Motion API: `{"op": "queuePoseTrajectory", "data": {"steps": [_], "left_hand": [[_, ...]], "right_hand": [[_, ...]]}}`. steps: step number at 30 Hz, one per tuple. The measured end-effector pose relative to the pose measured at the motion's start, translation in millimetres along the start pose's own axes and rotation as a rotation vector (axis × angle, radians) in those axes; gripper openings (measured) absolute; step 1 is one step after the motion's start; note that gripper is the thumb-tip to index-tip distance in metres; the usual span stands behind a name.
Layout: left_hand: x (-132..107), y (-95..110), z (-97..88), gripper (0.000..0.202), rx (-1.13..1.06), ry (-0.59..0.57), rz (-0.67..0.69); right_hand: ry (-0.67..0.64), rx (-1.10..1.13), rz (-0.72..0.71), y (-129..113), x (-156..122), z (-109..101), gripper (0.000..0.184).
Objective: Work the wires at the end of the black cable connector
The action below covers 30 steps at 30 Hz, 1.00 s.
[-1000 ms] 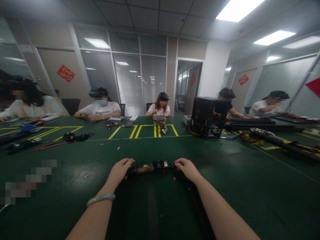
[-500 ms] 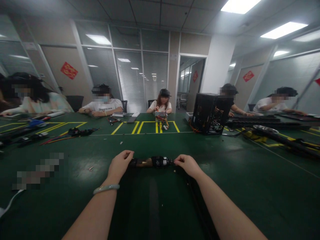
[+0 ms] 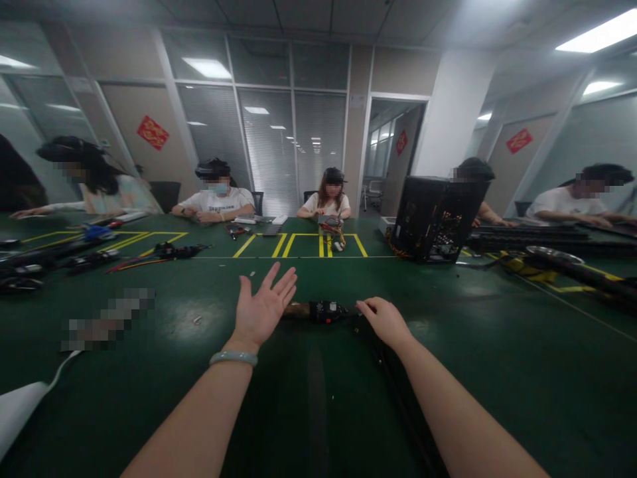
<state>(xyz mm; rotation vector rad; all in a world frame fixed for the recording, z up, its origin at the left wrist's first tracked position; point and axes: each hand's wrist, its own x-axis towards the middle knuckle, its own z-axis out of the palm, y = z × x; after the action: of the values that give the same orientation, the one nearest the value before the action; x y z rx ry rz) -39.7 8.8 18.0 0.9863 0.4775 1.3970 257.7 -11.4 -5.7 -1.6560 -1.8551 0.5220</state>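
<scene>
Crosswise between them — left hand (image 3: 259, 309), right hand (image 3: 389, 323) — lies a dark bundle (image 3: 323, 311).

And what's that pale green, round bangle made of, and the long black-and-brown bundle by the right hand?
The bangle: perhaps polished stone or glass; it looks smooth, with a soft shine. The bundle: maybe plastic, as it looks mostly black and matte; its brown part is too blurred to tell.

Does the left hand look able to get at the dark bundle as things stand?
Probably yes: the left hand is open, palm showing, right by the brown section of the dark bundle, and nothing visible blocks the way.
</scene>
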Motion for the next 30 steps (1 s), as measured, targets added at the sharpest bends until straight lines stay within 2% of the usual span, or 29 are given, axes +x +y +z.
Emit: {"op": "queuePoseTrajectory", "data": {"steps": [2,4,8,11,14,18,20,22,25,27,30], "left_hand": [[-2,5,4.4,0.081,-0.187,-0.027,-0.040],[-5,9,6.3,0.082,-0.229,-0.037,-0.052],[-8,12,10.0,0.084,-0.023,0.012,-0.012],[-9,11,11.9,0.087,0.189,0.064,0.019],[-7,10,9.8,0.090,0.259,0.051,0.050],[-2,6,2.6,0.087,0.287,-0.010,0.073],[0,-1,-0.9,0.083,0.368,-0.034,0.080],[-1,-11,-3.4,0.074,0.579,-0.031,0.096],[-5,-30,-4.2,0.058,1.097,-0.058,0.158],[-8,-38,-2.0,0.058,1.373,-0.150,0.165],[-11,-35,6.1,0.052,1.566,-0.184,0.189]], "right_hand": [[0.058,-0.065,-0.009,-5,-2,-5,0.037],[0.063,-0.147,-0.003,-10,-5,-9,0.036],[-0.166,-0.255,0.066,-15,-14,-11,0.035],[-0.298,-0.266,0.065,-17,-22,-9,0.024],[-0.351,-0.211,0.036,-20,-25,-7,0.015],[-0.381,-0.113,0.014,-22,-23,-5,0.020],[-0.409,-0.032,0.014,-20,-21,-4,0.022],[-0.440,0.084,0.024,-19,-20,-1,0.023],[-0.457,0.254,0.072,-17,-18,2,0.023],[-0.419,0.309,0.110,-16,-16,0,0.023],[-0.269,0.361,0.137,-12,-11,-8,0.023]]}}
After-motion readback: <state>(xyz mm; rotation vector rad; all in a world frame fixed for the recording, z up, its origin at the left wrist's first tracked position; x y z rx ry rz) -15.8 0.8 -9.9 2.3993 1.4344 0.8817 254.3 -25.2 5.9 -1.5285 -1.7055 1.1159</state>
